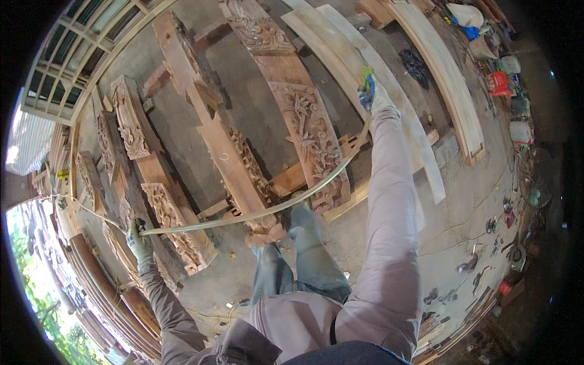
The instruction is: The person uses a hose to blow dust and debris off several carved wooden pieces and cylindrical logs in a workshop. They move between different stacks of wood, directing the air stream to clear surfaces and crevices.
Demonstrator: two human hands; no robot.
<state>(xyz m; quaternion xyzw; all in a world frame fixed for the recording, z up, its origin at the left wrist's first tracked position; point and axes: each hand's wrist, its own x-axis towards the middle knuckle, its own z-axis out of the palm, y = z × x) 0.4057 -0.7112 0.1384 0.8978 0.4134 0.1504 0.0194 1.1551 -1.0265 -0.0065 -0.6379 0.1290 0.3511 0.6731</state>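
Observation:
A long pale hose (pixel 267 215) sags in a curve in front of my legs, between my two gloved hands. My left hand (pixel 140 245), low at the left, is closed round it, and a thinner pale line runs on from there to the far left. Stretched out at the upper right, my right hand (pixel 380 100) is closed at the hose's other end, over a pale plank (pixel 331 45). A yellow-green part (pixel 367 73) shows at its fingers; whether it belongs to a tool or the glove, I cannot tell. Between my hands lie carved wooden beams (pixel 210 143) and a wide carved board (pixel 307 121).
Wooden supports (pixel 289 179) hold the carved pieces off the concrete floor. More pale planks (pixel 444 76) lie to the right, with a black plastic bag (pixel 415 67) between them. Tools and a red container (pixel 500 84) line the right side. A window grille (pixel 79 55) stands far left.

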